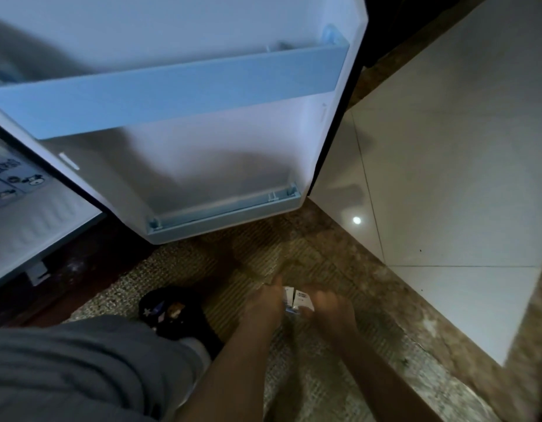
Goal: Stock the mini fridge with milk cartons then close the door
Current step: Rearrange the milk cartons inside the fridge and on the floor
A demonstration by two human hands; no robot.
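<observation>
Head view looked down on both my hands, low over a woven mat. My left hand (263, 303) curled round the left side of two small milk cartons (298, 300) and my right hand (330, 310) round their right side, so both gripped them, though blur hid how the fingers lay. The cartons were boxy, white with blue print, touching side by side between my palms. I could not tell whether they rested on the ribbed, brownish mat (233, 260).

Beyond my hands stood the open fridge door (218, 153), smooth white plastic crossed by a long pale blue rail (178, 95), with a shallow shelf (227, 208) at its foot. Far left of my left hand, the fridge (35, 233) showed a ribbed white floor and printed boxes (17, 178). Glossy pale tiles (446, 178) lay right of my right hand, and a dark slipper (169, 310) left of my left.
</observation>
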